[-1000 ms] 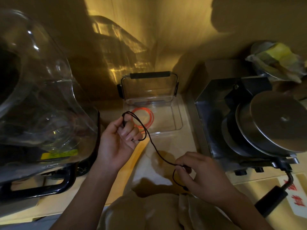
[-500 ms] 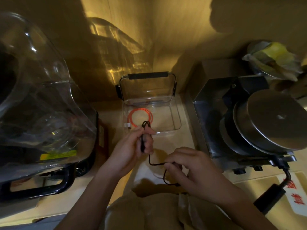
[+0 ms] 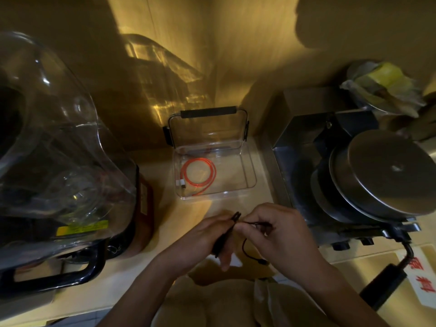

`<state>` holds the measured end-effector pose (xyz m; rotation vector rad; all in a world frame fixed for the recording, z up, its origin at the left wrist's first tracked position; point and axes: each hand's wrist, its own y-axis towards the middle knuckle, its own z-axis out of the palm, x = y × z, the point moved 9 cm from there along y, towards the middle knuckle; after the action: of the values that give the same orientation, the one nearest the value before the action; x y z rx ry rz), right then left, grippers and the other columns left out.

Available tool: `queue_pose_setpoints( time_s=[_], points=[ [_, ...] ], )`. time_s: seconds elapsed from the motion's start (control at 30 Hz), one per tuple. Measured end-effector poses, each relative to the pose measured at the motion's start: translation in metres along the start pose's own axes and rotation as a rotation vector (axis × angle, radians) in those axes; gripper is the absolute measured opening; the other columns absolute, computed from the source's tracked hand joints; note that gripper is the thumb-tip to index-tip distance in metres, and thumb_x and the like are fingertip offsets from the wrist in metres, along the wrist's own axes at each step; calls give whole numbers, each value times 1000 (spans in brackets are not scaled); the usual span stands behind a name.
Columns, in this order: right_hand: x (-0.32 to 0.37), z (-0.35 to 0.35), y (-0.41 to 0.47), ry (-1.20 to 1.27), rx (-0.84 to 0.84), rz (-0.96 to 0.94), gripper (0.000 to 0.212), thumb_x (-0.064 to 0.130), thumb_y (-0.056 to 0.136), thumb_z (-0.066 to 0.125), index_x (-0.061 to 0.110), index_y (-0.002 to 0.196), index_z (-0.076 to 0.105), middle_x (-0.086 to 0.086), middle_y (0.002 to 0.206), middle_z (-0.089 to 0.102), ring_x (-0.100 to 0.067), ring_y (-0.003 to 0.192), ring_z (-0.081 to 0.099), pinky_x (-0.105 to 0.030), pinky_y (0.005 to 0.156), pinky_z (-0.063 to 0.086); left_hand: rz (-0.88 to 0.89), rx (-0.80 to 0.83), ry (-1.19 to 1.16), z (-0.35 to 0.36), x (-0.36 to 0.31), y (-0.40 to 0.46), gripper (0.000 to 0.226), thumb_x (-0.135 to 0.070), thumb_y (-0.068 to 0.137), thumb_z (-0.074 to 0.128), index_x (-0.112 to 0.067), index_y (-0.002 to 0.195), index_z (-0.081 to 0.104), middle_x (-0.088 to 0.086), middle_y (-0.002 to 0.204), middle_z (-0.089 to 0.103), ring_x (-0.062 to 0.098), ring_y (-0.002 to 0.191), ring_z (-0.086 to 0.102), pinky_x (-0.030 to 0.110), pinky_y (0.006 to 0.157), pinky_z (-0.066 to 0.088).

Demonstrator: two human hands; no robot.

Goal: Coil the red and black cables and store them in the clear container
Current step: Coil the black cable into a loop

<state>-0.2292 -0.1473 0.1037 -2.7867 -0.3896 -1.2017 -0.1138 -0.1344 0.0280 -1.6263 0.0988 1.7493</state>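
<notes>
Hands: your left hand (image 3: 200,234) and right hand (image 3: 280,230) meet just in front of the clear container (image 3: 250,168), fingertips nearly touching.
Left grip: your fingers are curled round a tight bundle of black cable (image 3: 226,234); its folded top pokes out above your thumb.
Right grip: your thumb and forefinger pinch a thin strand of the same cable, pulled straight across from the bundle.
Cable tail: slack loop hangs below your right palm, ends in a small plug near the counter (image 3: 188,208).
Black cable: thin, matte, round section; off the counter, entirely in your hands.
Red cable (image 3: 199,173): already coiled in a neat ring, glossy orange-red, with a pale plug at the left; it lies flat on the container floor, left half.
Container: rectangular, transparent hard plastic, rounded corners; hinged lid (image 3: 207,128) stands open against the wall, with black clips on its edges.
Counter: smooth, pale, under warm yellow light.
Left side: big clear curved plastic cover (image 3: 54,142) over a black-based machine.
Right side: brushed steel appliance (image 3: 354,175) with round metal discs and a black handle (image 3: 382,286).
</notes>
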Motion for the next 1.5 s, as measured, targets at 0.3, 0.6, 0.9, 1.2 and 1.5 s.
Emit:
queue_pose_setpoints(
  time_s=[0.3,0.6,0.9,1.2,1.5],
  points=[
    [-15,-11,4,-55,-98,45,22,48,78,68,27,72,66,15,64,59,-7,65,59,-16,55,44,-94,70,-359,-1,15,1,37,-36,95,45,-15,65,52,-1,51,21,13,44,19,28,46,16],
    [-37,-48,4,13,-267,103,8,29,82,71,21,80,71,8,69,69,-8,69,66,-26,61,51,-24,108,-1032,-30,16,2,41,-28,82,72,-22,59,38,-7,46,19,8,37,13,23,39,11],
    [-41,-37,0,0,-234,155,12,18,85,71,27,93,74,18,80,69,1,81,66,-9,69,49,-18,-447,-1132,-53,26,0,32,-28,82,46,-22,51,40,-8,51,5,9,41,1,20,38,3],
    [-61,-43,-4,-34,-310,253,8,21,85,69,20,94,68,12,76,69,1,78,65,-11,65,51,148,-387,-1259,-70,20,-2,31,-22,75,69,-21,55,45,-8,48,10,7,39,6,22,33,12],
    [-58,4,-2,-297,107,179,22,22,87,66,37,85,51,16,77,60,-2,71,57,-22,59,44,192,-374,-1228,-71,3,-4,33,-30,91,42,-20,61,50,-7,44,13,7,39,8,20,33,17]
  ],
)
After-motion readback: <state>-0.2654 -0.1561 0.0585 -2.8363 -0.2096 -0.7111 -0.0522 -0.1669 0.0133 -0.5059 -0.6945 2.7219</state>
